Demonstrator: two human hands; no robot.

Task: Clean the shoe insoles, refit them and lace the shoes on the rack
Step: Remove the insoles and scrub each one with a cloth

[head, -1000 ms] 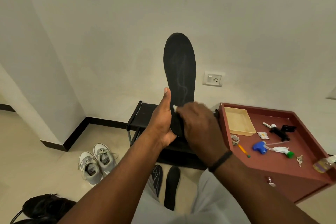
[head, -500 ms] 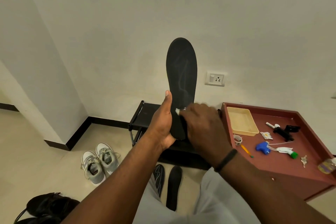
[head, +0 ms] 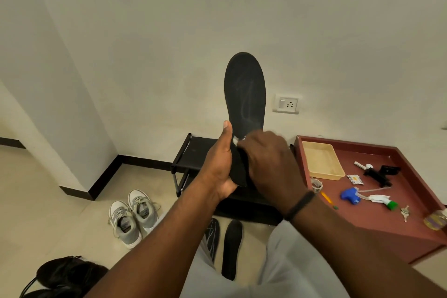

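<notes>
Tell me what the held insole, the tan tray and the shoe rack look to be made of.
Insole: probably foam, matte black; pale smears dull it.
Tan tray: likely moulded plastic; thin smooth walls, rounded corners.
Shoe rack: black tube frame, metal or plastic, cannot tell; the shelf looks like a matte panel.

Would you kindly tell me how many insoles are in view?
3: one insole held upright in the left hand, two on the floor between the knees. Others may be hidden.
</notes>
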